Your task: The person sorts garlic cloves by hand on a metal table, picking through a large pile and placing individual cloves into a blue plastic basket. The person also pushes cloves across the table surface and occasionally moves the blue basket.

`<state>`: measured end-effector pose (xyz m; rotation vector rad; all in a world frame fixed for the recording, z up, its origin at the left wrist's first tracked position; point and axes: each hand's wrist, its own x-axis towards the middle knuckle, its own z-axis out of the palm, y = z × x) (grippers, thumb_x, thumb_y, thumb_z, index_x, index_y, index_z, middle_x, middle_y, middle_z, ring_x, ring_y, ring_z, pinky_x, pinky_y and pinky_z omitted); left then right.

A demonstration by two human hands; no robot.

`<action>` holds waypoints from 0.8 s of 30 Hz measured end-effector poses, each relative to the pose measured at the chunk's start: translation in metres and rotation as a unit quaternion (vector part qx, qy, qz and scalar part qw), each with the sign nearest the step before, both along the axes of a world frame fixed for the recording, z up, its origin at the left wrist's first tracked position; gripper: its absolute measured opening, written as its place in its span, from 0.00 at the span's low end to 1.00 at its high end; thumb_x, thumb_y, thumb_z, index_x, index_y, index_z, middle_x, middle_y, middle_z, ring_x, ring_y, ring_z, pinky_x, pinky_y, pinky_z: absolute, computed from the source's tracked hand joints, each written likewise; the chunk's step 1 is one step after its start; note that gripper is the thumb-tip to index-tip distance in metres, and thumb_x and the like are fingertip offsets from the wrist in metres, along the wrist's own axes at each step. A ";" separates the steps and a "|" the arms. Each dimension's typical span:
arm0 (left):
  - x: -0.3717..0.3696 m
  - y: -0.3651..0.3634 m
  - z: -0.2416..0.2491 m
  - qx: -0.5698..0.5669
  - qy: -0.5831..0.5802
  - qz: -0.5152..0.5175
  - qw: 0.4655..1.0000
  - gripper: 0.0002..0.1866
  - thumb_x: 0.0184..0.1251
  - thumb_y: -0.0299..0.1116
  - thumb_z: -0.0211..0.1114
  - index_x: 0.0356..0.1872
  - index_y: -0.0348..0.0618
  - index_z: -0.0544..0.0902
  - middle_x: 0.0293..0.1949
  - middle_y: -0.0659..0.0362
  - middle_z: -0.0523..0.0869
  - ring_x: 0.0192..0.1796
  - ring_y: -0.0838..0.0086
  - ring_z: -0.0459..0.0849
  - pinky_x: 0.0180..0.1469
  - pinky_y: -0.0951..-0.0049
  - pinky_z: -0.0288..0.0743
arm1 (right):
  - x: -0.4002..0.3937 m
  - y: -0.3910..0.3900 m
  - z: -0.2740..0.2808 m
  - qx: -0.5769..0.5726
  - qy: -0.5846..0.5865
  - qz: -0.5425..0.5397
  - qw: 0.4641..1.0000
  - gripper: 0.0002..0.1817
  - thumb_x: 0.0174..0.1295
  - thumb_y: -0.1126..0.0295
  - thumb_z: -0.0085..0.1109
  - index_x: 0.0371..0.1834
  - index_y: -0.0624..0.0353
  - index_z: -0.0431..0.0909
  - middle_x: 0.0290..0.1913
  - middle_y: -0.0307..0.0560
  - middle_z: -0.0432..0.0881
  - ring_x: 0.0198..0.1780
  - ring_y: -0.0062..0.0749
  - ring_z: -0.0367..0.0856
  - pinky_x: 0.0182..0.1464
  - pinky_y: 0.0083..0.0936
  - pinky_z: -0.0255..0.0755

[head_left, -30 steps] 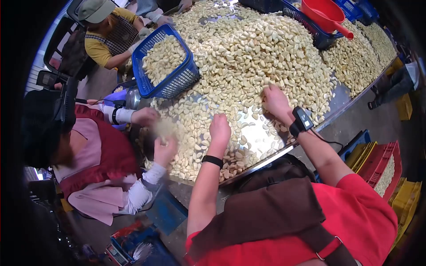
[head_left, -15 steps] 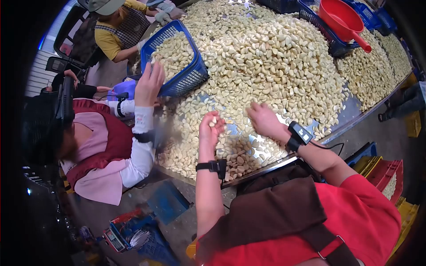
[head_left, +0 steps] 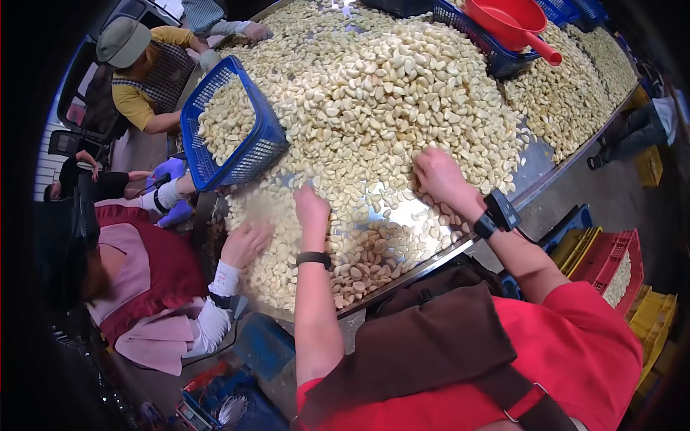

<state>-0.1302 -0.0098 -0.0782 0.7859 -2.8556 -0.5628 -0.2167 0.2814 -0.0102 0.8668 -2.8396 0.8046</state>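
Observation:
A broad heap of peeled garlic cloves (head_left: 399, 86) covers the metal table. My left hand (head_left: 313, 210) is back side up over the loose cloves at the near left, its fingers curled in and mostly hidden. At the lower edge of the heap, my right hand (head_left: 437, 172) has its fingers bent down against the cloves; whatever they hold is out of sight. Between my hands, cloves lie thinly on a shiny bare patch of the table (head_left: 384, 205). Darker, browner cloves (head_left: 366, 258) gather at the near edge.
A blue basket (head_left: 248, 147) of cloves stands tilted at the left. Beside it, a co-worker's hand (head_left: 248, 243) reaches into the cloves; other people work beyond. A red scoop (head_left: 507, 21) rests on a dark blue basket (head_left: 480, 43). Crates (head_left: 611, 269) stand right, behind me.
My left hand has turned from palm up, with a clove in its fingers, to palm down and moved left. My right hand has shifted slightly. The co-worker's raised hand has come down to the cloves.

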 end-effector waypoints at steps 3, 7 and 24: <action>0.011 -0.023 0.004 0.377 0.097 0.060 0.919 0.10 0.55 0.22 0.57 0.39 0.39 0.74 0.39 0.48 0.79 0.32 0.60 0.78 0.31 0.64 0.73 | -0.044 -0.022 -0.010 -0.007 0.078 -0.013 0.997 0.05 0.49 0.72 0.56 0.24 0.61 0.78 0.29 0.52 0.75 0.34 0.46 0.77 0.39 0.37 0.72; 0.050 -0.023 0.057 0.753 0.201 0.144 0.610 0.17 0.55 0.24 0.58 0.48 0.43 0.73 0.38 0.56 0.81 0.28 0.76 0.76 0.22 0.80 0.66 | -0.054 -0.046 -0.029 0.102 0.143 -0.021 0.984 0.04 0.46 0.73 0.56 0.24 0.61 0.79 0.30 0.49 0.75 0.36 0.43 0.75 0.39 0.35 0.70; 0.066 0.032 0.014 -0.001 -0.063 -0.059 0.996 0.09 0.58 0.30 0.61 0.40 0.46 0.78 0.38 0.52 0.79 0.40 0.55 0.81 0.39 0.57 0.75 | 0.047 -0.024 -0.016 -0.092 0.066 0.144 0.983 0.03 0.50 0.75 0.56 0.27 0.63 0.75 0.39 0.53 0.74 0.43 0.50 0.75 0.44 0.40 0.71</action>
